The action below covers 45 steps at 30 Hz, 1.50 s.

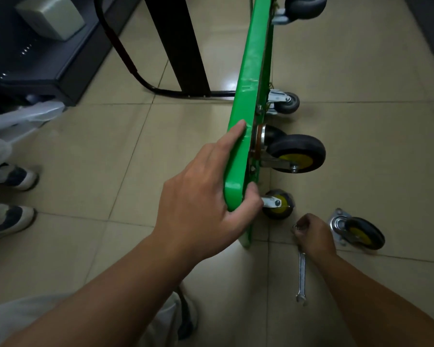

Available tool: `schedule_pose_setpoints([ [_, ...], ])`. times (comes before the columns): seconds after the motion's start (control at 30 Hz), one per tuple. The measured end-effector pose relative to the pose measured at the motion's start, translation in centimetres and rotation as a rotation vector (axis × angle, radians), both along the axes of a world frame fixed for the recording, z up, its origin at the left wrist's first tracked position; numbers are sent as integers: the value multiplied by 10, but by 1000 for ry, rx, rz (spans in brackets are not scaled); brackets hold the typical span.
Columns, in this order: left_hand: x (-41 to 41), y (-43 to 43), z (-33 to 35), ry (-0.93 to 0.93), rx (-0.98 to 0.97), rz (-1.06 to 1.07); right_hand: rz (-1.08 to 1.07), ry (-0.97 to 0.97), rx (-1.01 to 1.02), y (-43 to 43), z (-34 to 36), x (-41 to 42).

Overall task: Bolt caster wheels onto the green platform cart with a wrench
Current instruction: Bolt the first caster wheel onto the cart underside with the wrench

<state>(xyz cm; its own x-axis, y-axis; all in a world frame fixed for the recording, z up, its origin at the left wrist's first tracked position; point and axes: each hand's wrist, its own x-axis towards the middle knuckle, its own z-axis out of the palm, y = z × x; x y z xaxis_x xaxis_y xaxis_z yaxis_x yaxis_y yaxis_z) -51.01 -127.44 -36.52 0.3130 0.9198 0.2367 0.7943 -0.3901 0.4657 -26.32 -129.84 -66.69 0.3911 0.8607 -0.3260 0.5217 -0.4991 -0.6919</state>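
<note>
1. Our left hand (203,196): clamped on the near corner of the green platform cart (251,58), with the thumb hooked round the underside edge and the fingers laid along the top face.
2. The cart: stood up on its long edge on the tiled floor (85,146), underside facing right.
3. Casters on that underside:
   - a large black caster (297,152) with a yellow hub, just beyond our thumb
   - a lower caster (278,204) by the near corner, close to the floor
   - a grey caster (286,102) farther along
   - a far caster (306,6) at the far end
4. Our right hand (313,234): low at the floor, right of the cart's near corner. The fingers are curled and pinch a small metal piece (296,226), too small for us to identify.
5. Wrench (301,279): lying flat on the floor. Its far end reaches our right wrist; we cannot tell whether they touch.
6. Loose caster (358,232): on its side on the floor just right of our right hand, mounting plate toward the hand.
7. Sundries:
   - a black tube handle (125,58) left of the cart
   - another person's two shoes (10,176) at the floor's left edge
</note>
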Motion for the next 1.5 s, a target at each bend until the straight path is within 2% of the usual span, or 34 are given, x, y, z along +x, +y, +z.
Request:
schedule_pose_setpoints([
  [0.53,-1,3,0,-61,-34,-50,-26,-122,-260,4,-62,2],
  [0.63,-1,3,0,-77,-36,-56,-45,-48,-166,-5,-60,2],
  [0.7,0,4,-1,-76,-33,-61,-112,-82,-83,-24,-56,4],
  [0.8,-1,4,-1,-67,-30,-56,-329,-160,-217,-71,-60,1],
  [0.9,-2,3,-3,-56,-36,-61,-401,-81,-397,-100,-68,-20],
  [1.07,-6,2,-3,-50,-42,-67,-344,-25,-496,-87,-58,-34],
  [1.23,-8,1,-1,-85,-108,-77,-93,-48,-534,-85,-41,-28],
  [1.37,-10,2,5,-183,-176,-79,205,-149,-494,-63,33,-23],
  [1.5,-9,4,7,-284,-229,-101,323,-284,-502,-34,136,-9],
])
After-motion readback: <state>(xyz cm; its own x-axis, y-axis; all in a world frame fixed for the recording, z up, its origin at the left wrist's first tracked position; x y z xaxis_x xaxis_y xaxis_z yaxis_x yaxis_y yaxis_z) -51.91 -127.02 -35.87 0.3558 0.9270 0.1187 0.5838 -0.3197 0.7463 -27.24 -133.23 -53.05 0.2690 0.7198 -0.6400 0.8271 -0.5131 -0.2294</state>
